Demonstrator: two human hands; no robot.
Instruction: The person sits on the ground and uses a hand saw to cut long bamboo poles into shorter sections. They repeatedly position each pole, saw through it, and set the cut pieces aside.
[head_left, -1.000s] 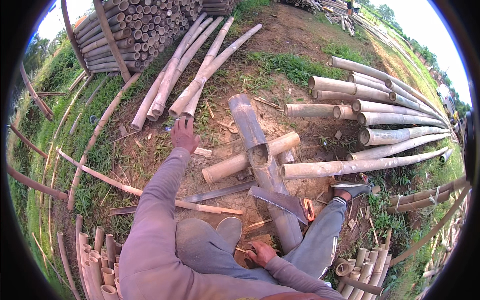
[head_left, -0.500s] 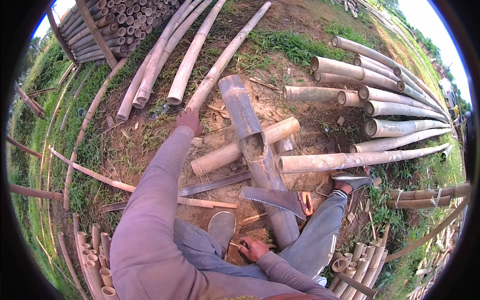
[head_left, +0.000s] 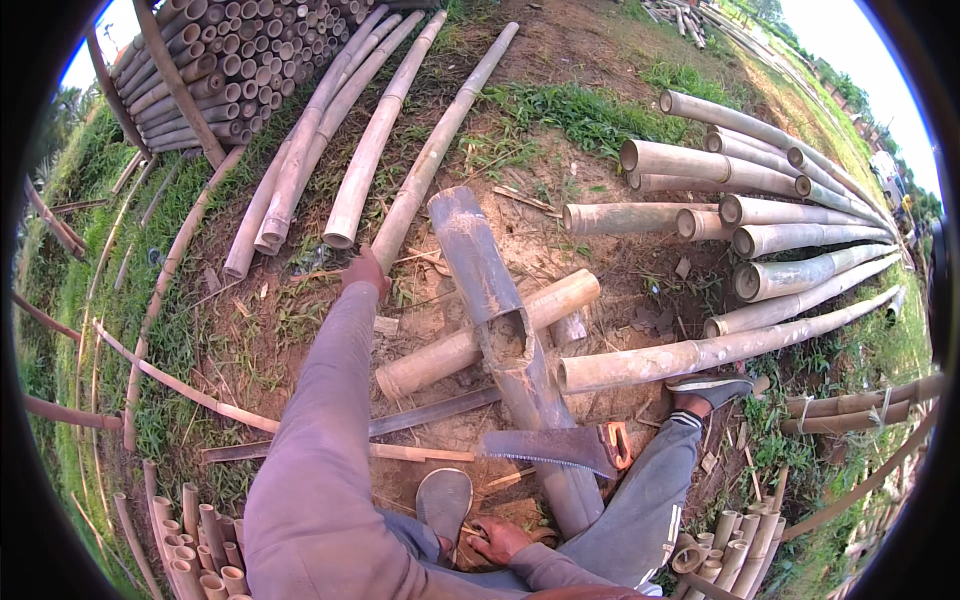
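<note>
Head view: left hand (head_left: 365, 272) touches smooth round bamboo pole (head_left: 440, 145); handsaw (head_left: 555, 447) nearby.

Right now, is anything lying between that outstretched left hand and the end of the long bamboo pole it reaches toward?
Nothing visible does. The left hand is already at the near end of the bamboo pole, with only bare dirt and dry scraps around it.
</note>
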